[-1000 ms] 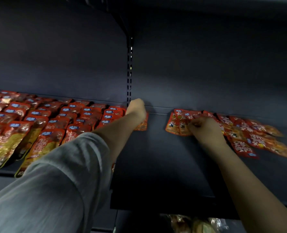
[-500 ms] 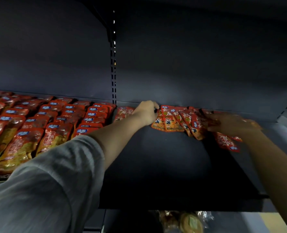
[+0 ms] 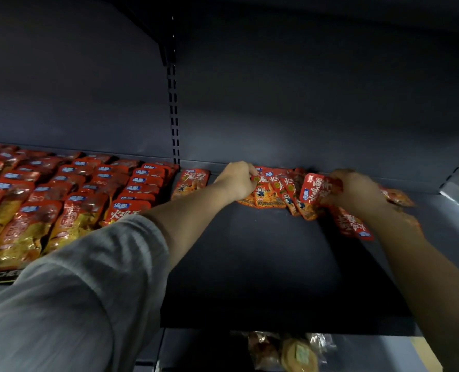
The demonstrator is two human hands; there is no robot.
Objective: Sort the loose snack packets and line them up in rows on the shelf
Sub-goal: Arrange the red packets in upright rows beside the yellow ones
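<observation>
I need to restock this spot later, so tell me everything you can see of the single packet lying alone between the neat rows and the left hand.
The lone packet is a small glossy pouch, apparently foil or plastic, red at the top with white lettering and orange below with a printed figure. It lies flat against the shelf's back edge, slightly tilted, right of the neat rows and apart from the left hand. No hand touches it.

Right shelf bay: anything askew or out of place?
Yes. The loose packets at the back overlap in a tilted fan between the left hand and right hand, unlike the neat rows on the left. One packet lies upside down, nearer the front. A single packet sits apart beside the rows.
</observation>
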